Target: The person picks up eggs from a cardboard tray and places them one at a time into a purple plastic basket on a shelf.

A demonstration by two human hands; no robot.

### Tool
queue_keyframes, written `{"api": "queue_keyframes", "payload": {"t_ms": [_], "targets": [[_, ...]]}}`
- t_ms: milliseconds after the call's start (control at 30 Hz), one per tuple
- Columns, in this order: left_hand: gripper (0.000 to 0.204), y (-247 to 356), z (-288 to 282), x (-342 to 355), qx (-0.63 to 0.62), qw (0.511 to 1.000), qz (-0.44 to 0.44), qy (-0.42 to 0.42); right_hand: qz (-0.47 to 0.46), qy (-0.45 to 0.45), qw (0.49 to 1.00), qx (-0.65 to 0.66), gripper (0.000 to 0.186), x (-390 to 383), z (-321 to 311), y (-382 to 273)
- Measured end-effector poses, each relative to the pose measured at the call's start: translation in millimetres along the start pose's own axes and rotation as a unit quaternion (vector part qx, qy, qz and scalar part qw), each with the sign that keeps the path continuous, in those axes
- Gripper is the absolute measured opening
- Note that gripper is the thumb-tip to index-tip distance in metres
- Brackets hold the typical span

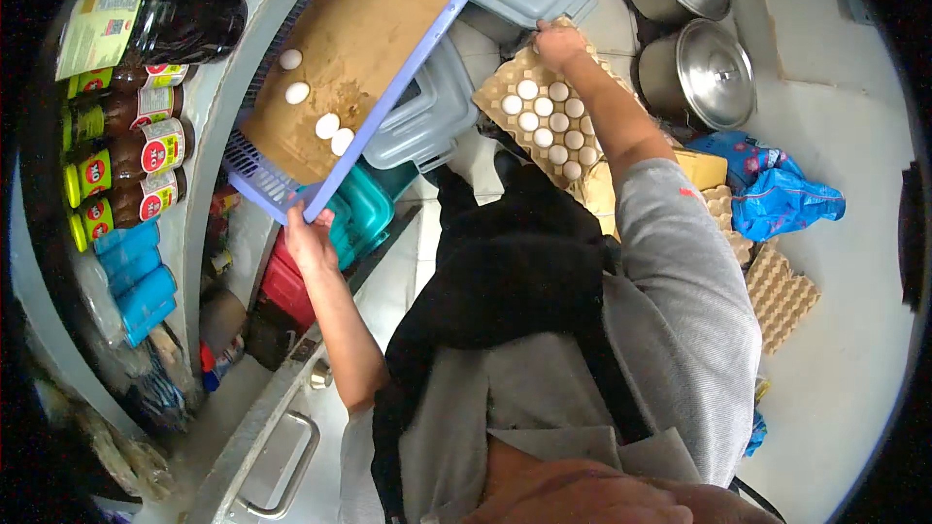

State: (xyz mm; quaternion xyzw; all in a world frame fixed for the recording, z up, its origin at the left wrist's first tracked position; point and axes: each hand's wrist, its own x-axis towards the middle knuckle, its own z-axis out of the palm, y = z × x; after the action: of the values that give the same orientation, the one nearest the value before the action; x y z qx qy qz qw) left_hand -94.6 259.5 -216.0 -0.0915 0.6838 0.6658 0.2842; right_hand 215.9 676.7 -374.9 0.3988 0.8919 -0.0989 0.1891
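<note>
My left hand [311, 241] is closed on the near corner of a purple plastic basket [388, 97], which is tilted and lined with brown cardboard [379, 15]. Several white eggs [297, 93] lie loose on the cardboard, toward the basket's near half. To the right, a pulp egg tray [497, 87] holds several white eggs [543, 107] in rows, with bare cups along its far side. My right hand [560, 45] is closed at the tray's far edge; its fingertips are partly hidden. The forearm passes over the tray's right side.
Shelves at left carry brown sauce bottles [160, 147] and large dark bottles [184, 24]. Grey lidded bins [422, 116] stand below the basket. Two lidded steel pots [714, 73], blue bags [784, 202] and spare egg trays [780, 293] are at right. A metal-handled door [291, 466] is lower left.
</note>
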Motion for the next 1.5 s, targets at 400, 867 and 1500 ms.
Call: {"api": "queue_keyframes", "payload": {"t_ms": [400, 867, 1500], "targets": [[0.036, -6, -5, 10, 0.008, 1.000, 0.007, -0.002, 0.084, 0.026, 0.731, 0.677, 0.035, -52, 7, 61], [0.037, 1, 6, 1, 0.018, 0.999, 0.021, 0.024, 0.192, -0.049, 0.975, 0.097, 0.043, 27, -21, 40], [0.041, 0, 8, -3, -0.019, 1.000, 0.017, 0.009, -0.371, -0.046, 0.857, 0.355, 0.042, -63, -250, -188]]}}
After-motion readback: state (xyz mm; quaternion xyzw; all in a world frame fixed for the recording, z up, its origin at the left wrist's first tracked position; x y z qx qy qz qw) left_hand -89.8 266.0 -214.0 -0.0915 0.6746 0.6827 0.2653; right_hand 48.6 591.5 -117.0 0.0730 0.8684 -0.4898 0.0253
